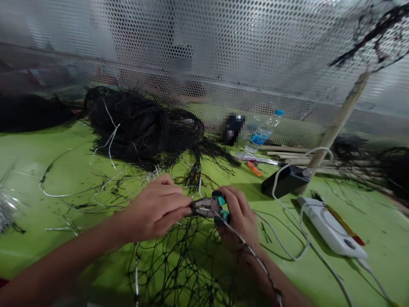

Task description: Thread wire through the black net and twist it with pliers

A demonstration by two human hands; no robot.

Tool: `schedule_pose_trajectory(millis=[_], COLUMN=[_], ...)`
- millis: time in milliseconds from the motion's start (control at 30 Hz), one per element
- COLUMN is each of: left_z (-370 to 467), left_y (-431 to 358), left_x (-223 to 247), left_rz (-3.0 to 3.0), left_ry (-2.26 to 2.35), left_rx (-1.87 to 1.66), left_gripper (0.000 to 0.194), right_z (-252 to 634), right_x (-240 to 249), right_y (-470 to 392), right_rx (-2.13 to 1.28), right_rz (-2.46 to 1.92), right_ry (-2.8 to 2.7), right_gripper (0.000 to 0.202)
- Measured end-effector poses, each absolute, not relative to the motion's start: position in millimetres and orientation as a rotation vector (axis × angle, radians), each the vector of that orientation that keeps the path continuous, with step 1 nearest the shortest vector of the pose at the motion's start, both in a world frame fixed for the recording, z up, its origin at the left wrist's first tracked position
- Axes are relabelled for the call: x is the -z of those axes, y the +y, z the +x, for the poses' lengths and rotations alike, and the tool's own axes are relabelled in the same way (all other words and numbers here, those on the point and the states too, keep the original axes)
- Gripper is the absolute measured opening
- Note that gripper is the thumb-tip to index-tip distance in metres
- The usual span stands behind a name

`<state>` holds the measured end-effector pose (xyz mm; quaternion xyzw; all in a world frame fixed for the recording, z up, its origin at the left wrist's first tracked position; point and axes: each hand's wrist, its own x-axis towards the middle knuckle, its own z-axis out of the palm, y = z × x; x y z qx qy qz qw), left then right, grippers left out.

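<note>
My right hand (239, 215) is wrapped round the teal-and-black handles of a pair of pliers (204, 207), whose jaws point left. At the jaw tips, my left hand (161, 207) pinches with thumb and fingers; a wire seems to be in the pinch, though its end is hidden. A silvery wire wound with black thread (252, 251) runs from the pliers down over my right forearm. Below both hands hangs black netting (182, 260) with open knotted meshes, and another pale wire (136, 273) goes down its left side.
Black fibre (137, 123) is heaped behind my hands, with loose wire pieces (108, 187) around it. On the right are a water bottle (260, 136), a black adapter (286, 181), a white power strip (332, 226) with cables, and a wooden pole (340, 115). Perforated metal panels (217, 47) stand behind.
</note>
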<state>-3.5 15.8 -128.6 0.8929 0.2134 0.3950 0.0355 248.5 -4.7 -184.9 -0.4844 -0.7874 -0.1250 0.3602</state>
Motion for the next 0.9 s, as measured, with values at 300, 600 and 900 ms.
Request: schedule_pose_trajectory(millis=[300, 600, 900], left_z=[-1.8, -2.8, 0.3], left_y=[13.7, 16.7, 16.4], left_x=[124.4, 125.4, 132.0], left_rz=[2.665, 2.514, 2.492], left_ry=[0.491, 0.448, 0.438], left_rx=[-0.946, -0.844, -1.034], left_gripper=[0.039, 0.036, 0.037], right_z=[261.9, 262.9, 260.1], right_x=[177.7, 177.2, 177.3], right_y=[4.4, 8.5, -0.3], right_rx=[0.273, 0.325, 0.412], right_rz=[-1.055, -1.013, -1.144], right_ry=[-2.048, -2.029, -2.037], right_gripper=[0.07, 0.068, 0.064])
